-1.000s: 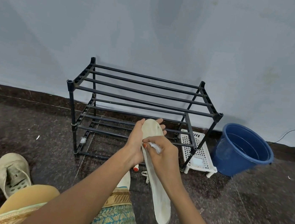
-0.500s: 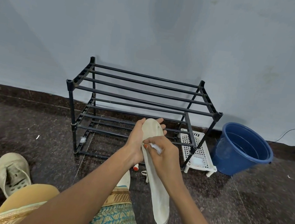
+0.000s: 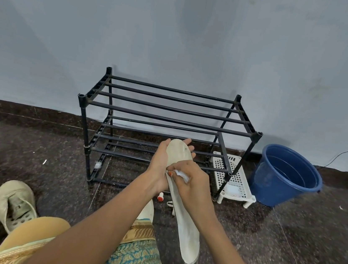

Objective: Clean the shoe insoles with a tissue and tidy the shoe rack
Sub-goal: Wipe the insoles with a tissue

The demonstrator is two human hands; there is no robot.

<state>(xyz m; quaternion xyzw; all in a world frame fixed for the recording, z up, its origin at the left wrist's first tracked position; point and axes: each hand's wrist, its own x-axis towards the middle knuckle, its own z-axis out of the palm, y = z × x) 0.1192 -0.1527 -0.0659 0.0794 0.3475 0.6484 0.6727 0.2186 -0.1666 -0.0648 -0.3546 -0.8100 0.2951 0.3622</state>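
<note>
Dark speckled floor [image 3: 34,158] with things on it

A black shoe rack [image 3: 166,117] stands by the wall. A white plastic stand with holes [image 3: 235,179] sits just beside its right end, and next to that a blue bucket [image 3: 285,178]. Two beige shoes [image 3: 15,204] lie at the left.

Domestic interior, floor level: black shoe rack [image 3: 166,117] against painted wall, blue bucket [image 3: 283,178], worn shoes [image 3: 15,204] on speckled stone floor [image 3: 23,157]

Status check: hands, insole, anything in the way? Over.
Left hand holds insole by its upper end. Right hand pinches tissue against insole. Nothing blocking the wipe.
</note>
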